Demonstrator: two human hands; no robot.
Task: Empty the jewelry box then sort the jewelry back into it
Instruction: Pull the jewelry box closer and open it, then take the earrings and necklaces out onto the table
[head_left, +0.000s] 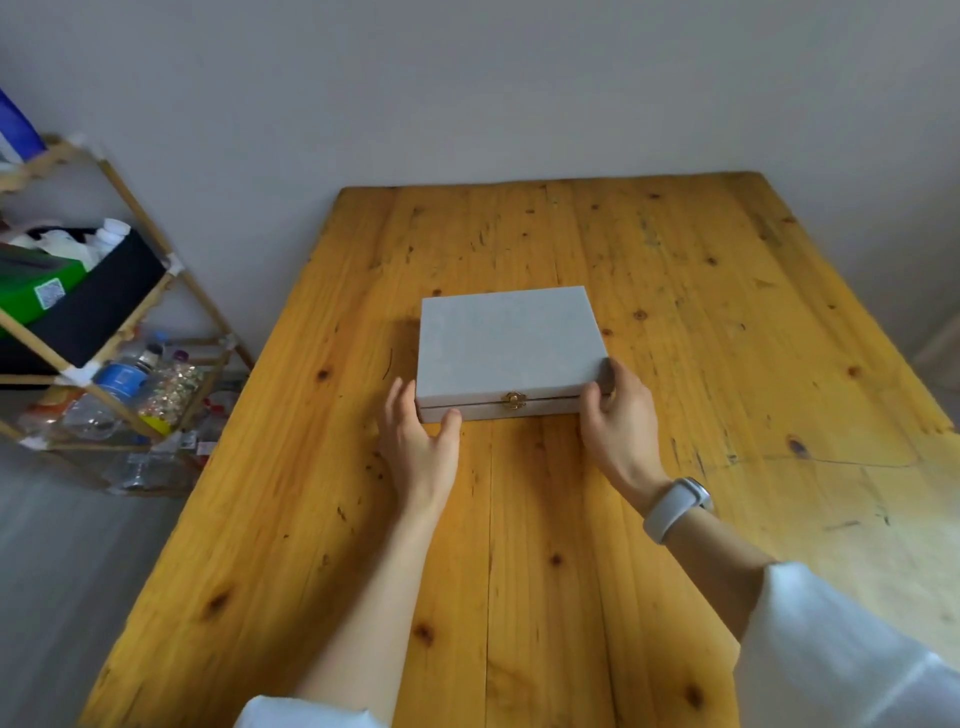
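A flat pale grey jewelry box (506, 343) lies closed on the wooden table (701, 322), its small gold clasp (513, 399) facing me. My left hand (418, 441) holds the box's front left corner, thumb on the front face and fingers along the left side. My right hand (618, 415) grips the front right corner, thumb on the front and fingers round the right side. A white watch sits on my right wrist. No jewelry shows; the lid hides the inside.
A bamboo shelf rack (119, 332) stands on the floor left of the table, loaded with plastic bottles (122, 379), a black bin and a green box. A grey wall runs just behind the table's far edge.
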